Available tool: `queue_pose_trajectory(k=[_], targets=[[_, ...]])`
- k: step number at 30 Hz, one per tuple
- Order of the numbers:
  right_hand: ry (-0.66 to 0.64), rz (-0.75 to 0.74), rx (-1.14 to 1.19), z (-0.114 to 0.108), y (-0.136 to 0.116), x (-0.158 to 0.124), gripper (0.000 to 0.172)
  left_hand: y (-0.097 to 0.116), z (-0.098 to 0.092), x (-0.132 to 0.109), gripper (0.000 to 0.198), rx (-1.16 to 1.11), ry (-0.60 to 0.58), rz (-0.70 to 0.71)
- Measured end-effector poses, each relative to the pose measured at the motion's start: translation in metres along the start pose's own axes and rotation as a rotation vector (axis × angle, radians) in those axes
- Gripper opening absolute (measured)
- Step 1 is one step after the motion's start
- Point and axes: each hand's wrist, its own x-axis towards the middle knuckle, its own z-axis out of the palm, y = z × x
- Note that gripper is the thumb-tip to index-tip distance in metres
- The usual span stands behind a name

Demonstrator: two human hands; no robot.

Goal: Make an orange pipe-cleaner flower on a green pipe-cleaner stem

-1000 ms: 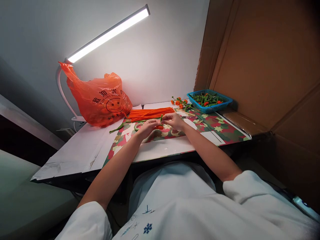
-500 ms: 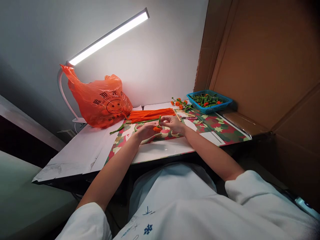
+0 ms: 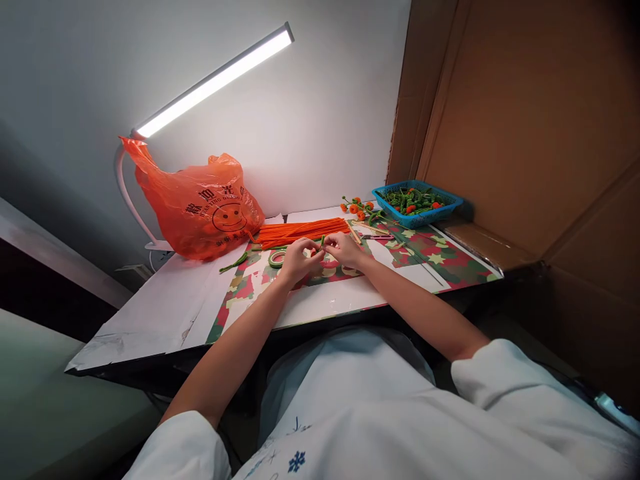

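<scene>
Over the front middle of the table, my left hand (image 3: pixel 299 260) curls its fingers around a small orange pipe-cleaner flower, mostly hidden now with just a bit of orange showing. Its short green stem (image 3: pixel 323 241) stands up between the two hands. My right hand (image 3: pixel 346 251) pinches at that stem, thumb and fingertips together, close against the left fingertips. Just left of my left hand lies a roll of green tape (image 3: pixel 275 260). Behind both hands is a bundle of orange pipe cleaners (image 3: pixel 295 231).
An orange plastic bag (image 3: pixel 200 217) stands at the back left under a lit lamp (image 3: pixel 215 81). Finished-looking orange flowers (image 3: pixel 357 208) lie beside a blue basket (image 3: pixel 430 219) of green and orange pieces. A pink-handled tool (image 3: pixel 379 237) and green pieces (image 3: pixel 234 263) lie on the table.
My left hand has turned from palm-up to knuckles-up, its fingers closing over the orange flower, which was in plain sight before. My right hand stays at the stem, slightly lower.
</scene>
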Motion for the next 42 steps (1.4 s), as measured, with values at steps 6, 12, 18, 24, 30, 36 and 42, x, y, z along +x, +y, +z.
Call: queue_pose_trajectory(k=[6,12,18,24,30,36,42], targets=[[0.005,-0.015,-0.049,-0.002,-0.003,-0.003,0.014,-0.001,-0.002,0.001,0.013,-0.106,-0.034,-0.034],[-0.142,-0.101,0.134,-0.017,-0.009,-0.002,0.021,-0.002,-0.017,0.004,0.022,-0.628,-0.43,-0.325],[-0.389,-0.033,0.424,-0.019,-0.017,-0.005,0.032,-0.003,-0.023,0.003,0.024,-0.907,-0.617,-0.475],[-0.195,-0.011,0.297,-0.007,0.003,0.003,0.035,-0.005,-0.014,0.004,0.028,-0.557,-0.304,-0.311],[-0.098,0.034,0.187,-0.005,0.006,0.004,0.031,-0.01,-0.008,0.006,0.033,-0.305,-0.027,-0.189],[-0.102,0.034,0.172,-0.005,-0.002,0.001,0.033,-0.01,-0.005,0.003,0.031,-0.32,-0.186,-0.168],[-0.255,0.02,0.299,-0.015,-0.007,0.0,0.034,-0.006,-0.015,0.003,0.031,-0.563,-0.454,-0.323]])
